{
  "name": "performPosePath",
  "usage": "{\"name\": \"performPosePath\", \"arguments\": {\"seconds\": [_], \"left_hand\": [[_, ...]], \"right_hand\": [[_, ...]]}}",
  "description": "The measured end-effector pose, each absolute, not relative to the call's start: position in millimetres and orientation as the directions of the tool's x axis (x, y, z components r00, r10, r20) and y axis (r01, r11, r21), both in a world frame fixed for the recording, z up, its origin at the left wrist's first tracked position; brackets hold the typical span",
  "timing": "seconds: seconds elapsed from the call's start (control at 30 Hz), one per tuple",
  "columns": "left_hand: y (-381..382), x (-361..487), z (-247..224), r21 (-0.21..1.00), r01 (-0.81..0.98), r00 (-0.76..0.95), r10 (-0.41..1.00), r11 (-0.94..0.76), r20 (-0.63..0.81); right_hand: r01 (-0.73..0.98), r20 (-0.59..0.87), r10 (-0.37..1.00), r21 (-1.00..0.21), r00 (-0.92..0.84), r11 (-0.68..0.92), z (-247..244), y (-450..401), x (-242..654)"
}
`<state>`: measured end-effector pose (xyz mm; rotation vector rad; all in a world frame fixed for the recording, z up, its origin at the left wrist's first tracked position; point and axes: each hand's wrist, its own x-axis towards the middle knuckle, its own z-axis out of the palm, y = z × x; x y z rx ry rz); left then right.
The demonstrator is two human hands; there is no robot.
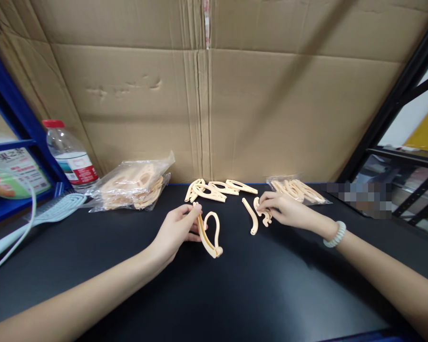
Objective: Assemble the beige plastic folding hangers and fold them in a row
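My left hand (180, 225) pinches a cream plastic hanger part (209, 244), a grooved curved arm joined at its lower end to a thin loop. It is held tilted over the black table, with the loop on the right. My right hand (283, 209) has its fingertips closed together on small cream hook-shaped pieces (267, 219), partly covering them. Just left of those fingers lies a single curved cream arm (251, 217). Behind both hands, several cream looped arms (214, 189) rest in a row on the table.
Clear bags of cream parts lie at the back left (135, 185) and back right (299, 189). A red-capped bottle (73, 159), a pale blue hairbrush (60, 207) and a white cable (30, 228) are at the left. A cardboard wall (271, 104) stands behind the black table (214, 299).
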<state>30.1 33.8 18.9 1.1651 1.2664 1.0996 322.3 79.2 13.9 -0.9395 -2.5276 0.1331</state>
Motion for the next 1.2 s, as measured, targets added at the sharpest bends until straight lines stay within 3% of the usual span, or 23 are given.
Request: {"name": "performPosePath", "arguments": {"seconds": [0.17,0.3,0.47,0.6,0.67,0.73,0.8,0.87,0.93,1.2], "left_hand": [[31,33,15,0.997,0.062,0.011,0.999,0.037,-0.038],[25,37,12,0.993,0.105,0.044,0.998,-0.048,0.044],[20,39,11,0.986,0.123,0.079,0.991,-0.117,0.107],[20,38,9,0.981,0.117,0.06,0.987,-0.152,0.146],[21,37,8,0.96,0.119,0.021,0.968,-0.252,0.252],[20,35,6,0.853,0.244,0.015,0.882,-0.461,0.472],[18,33,5,0.557,0.45,0.2,0.686,-0.699,0.7],[16,32,5,0.161,0.498,0.519,0.442,-0.852,0.732],[13,32,4,-0.055,0.424,0.71,0.294,-0.904,0.64],[9,37,5,-0.08,0.482,0.768,0.376,-0.873,0.519]], "right_hand": [[0.468,0.652,0.439,-0.144,-0.618,0.872,21,39,284],[0.32,0.541,0.221,0.094,-0.812,0.943,19,8,257],[0.354,0.473,0.226,0.2,-0.851,0.913,7,6,252],[0.384,0.492,0.269,0.147,-0.828,0.912,2,12,254],[0.41,0.508,0.316,0.083,-0.802,0.908,0,13,255],[0.443,0.519,0.369,0.021,-0.771,0.896,0,14,255],[0.466,0.529,0.4,-0.01,-0.748,0.884,-1,14,256],[0.475,0.536,0.404,-0.006,-0.741,0.88,-2,14,256],[0.467,0.536,0.386,0.018,-0.751,0.884,-2,13,255],[0.446,0.533,0.362,0.033,-0.765,0.894,-3,8,252]]}}
